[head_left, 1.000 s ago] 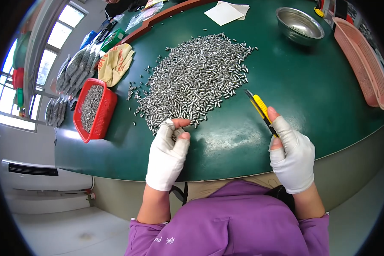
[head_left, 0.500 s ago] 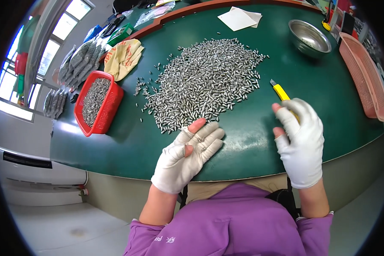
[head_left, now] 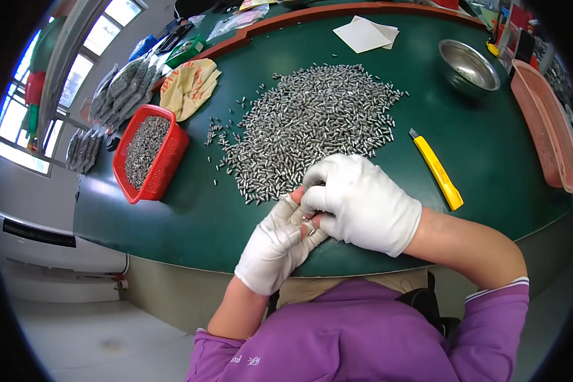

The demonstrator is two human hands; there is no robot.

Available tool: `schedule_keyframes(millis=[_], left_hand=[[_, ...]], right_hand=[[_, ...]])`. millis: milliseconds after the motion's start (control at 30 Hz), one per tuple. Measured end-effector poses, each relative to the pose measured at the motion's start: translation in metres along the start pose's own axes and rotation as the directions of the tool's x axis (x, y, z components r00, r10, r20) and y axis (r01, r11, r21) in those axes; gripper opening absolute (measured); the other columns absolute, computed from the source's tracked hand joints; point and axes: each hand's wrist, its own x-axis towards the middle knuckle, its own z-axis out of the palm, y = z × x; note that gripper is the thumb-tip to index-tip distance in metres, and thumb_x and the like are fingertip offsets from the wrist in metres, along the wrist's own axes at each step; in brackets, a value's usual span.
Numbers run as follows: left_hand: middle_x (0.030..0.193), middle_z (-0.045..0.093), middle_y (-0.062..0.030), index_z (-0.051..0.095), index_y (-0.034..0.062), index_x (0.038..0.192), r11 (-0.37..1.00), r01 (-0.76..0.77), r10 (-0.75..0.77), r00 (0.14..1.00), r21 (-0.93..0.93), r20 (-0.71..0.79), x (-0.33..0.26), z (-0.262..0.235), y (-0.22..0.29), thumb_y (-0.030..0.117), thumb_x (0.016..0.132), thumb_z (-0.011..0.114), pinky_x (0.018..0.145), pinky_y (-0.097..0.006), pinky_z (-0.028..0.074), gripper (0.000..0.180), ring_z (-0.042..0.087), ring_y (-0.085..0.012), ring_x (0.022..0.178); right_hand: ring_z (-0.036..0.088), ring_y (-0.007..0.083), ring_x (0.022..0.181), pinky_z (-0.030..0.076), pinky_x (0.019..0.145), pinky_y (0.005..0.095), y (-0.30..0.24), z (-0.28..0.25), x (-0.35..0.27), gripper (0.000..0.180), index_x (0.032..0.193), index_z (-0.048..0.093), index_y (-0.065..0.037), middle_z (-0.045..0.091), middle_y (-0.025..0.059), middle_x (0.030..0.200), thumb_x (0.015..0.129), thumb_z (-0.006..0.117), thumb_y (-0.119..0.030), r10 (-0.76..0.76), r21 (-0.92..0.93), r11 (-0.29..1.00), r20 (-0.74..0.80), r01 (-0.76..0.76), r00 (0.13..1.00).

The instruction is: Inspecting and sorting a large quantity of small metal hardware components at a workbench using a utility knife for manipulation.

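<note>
In a white glove with bare thumb and finger tips, my left hand (head_left: 268, 251) is held palm up near the table's front edge. A few small silvery metal pieces (head_left: 311, 231) show in its palm. My right hand (head_left: 363, 207), gloved the same way, reaches across onto it with bent fingers and thumb brought together at the left fingers. Whatever the right fingertips hold is hidden. Just beyond both hands spreads a big heap of short silvery metal pins (head_left: 318, 121). To the right lies a yellow utility knife (head_left: 438, 170), blade tip pointing away, untouched.
A red plastic basket (head_left: 167, 159) full of small metal pieces stands left, beside a cream cloth bag (head_left: 188, 89) and filled plastic bags (head_left: 124, 92). White cards (head_left: 363, 35), a steel bowl (head_left: 468, 67) and a pink basket (head_left: 541, 121) are at the far side and right.
My right hand has moved left, away from over the utility knife, onto my left hand. The knife now lies fully in sight. The view has shifted slightly.
</note>
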Motion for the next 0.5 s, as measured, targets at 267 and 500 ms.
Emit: schedule_keyframes(millis=[267, 500], left_hand=[[0.132, 0.049, -0.0102, 0.036, 0.0037, 0.139, 1.0, 0.019, -0.019, 1.0, 0.007, 0.02, 0.006, 0.004, 0.002, 0.014, 0.084, 0.072, 0.11, -0.043, 0.039, 0.067, 0.051, -0.0248, 0.124], [0.13, 0.052, -0.0095, 0.038, 0.0037, 0.139, 1.0, 0.004, -0.005, 0.999, 0.028, 0.042, 0.006, 0.004, 0.0, 0.013, 0.087, 0.069, 0.108, -0.043, 0.043, 0.061, 0.054, -0.022, 0.12]], right_hand=[[0.062, 0.0271, 0.09, 0.05, 0.077, 0.0392, 0.002, -0.011, -0.002, 0.014, 0.083, 0.066, -0.007, 0.064, 0.0074, 0.093, 0.072, 0.067, -0.015, -0.019, -0.104, 0.994, -0.033, 0.016, 0.999], [0.062, 0.0271, 0.091, 0.05, 0.078, 0.0389, 0.007, -0.005, -0.006, 0.015, 0.084, 0.067, -0.006, 0.064, 0.0077, 0.095, 0.072, 0.069, -0.015, 0.041, 0.056, 0.998, -0.031, -0.039, 0.999]])
